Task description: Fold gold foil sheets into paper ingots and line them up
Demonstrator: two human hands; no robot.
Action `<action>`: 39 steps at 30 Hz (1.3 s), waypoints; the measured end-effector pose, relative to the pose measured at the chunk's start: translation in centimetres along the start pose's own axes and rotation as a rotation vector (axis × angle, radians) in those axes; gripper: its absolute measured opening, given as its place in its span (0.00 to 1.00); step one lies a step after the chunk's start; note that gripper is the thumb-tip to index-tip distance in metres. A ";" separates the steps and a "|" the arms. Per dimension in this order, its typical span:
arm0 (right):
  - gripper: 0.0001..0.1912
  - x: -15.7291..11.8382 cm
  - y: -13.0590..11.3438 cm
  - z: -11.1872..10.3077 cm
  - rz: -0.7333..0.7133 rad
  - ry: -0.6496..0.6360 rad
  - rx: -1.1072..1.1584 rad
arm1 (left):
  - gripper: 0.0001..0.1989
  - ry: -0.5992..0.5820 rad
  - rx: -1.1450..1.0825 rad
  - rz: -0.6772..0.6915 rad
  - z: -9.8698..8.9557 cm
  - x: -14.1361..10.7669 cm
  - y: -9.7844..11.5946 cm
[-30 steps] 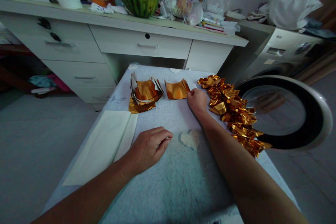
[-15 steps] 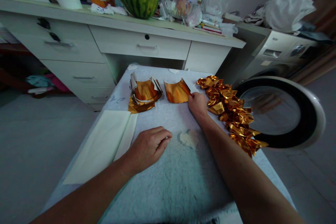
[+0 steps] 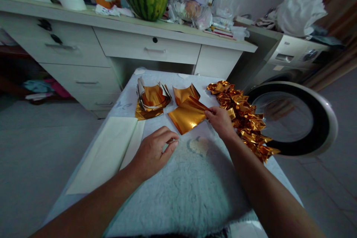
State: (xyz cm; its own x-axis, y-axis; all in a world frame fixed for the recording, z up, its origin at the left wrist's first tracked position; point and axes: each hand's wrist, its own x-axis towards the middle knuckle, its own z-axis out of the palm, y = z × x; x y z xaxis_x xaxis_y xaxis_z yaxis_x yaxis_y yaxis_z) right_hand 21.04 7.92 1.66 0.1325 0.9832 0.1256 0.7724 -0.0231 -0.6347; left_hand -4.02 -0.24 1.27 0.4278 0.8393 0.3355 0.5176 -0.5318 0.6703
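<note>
My right hand (image 3: 221, 121) pinches the right corner of a gold foil paper sheet (image 3: 188, 114), which is held over the cloth-covered table (image 3: 178, 193). Behind that sheet lies another curled piece of gold foil paper (image 3: 185, 93), partly covered by it. My left hand (image 3: 157, 150) is loosely curled near the sheet's lower edge, thumb and forefinger a little apart, with nothing seen in it. To the left stands a curled stack of foil papers (image 3: 153, 96), gold inside with pale backs. A row of folded gold foil pieces (image 3: 245, 115) runs along the table's right side.
Pale folded paper (image 3: 104, 152) lies at the table's left edge. Beyond the table is a white drawer desk (image 3: 147, 50) with a cut watermelon (image 3: 145, 0) and clutter on top. At right, an open washing machine door (image 3: 292, 117) reaches close to the table.
My right hand has drawn a gold foil sheet off the small pile, toward me and slightly right. The left hand's thumb and forefinger have parted a little.
</note>
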 end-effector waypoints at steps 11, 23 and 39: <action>0.12 -2.2 0.2 0.0 -0.068 -0.049 0.517 | 0.23 0.222 -0.237 -0.349 0.2 0.3 -0.8; 0.09 -2.4 0.6 -0.1 -0.053 -0.157 0.952 | 0.13 0.258 -0.482 -0.537 -0.7 1.0 -0.7; 0.18 -3.4 0.0 -1.7 -0.248 -0.546 0.966 | 0.15 0.351 -1.009 -0.642 -0.5 1.2 -1.1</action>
State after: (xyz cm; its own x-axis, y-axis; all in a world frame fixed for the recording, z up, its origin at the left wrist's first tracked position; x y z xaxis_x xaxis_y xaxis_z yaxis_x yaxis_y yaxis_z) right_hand 21.61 4.27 2.56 -0.4284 0.8941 0.1310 -0.0934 0.1003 -0.9906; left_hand -4.41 1.43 1.27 0.0070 0.9826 -0.1855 -0.3066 0.1787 0.9349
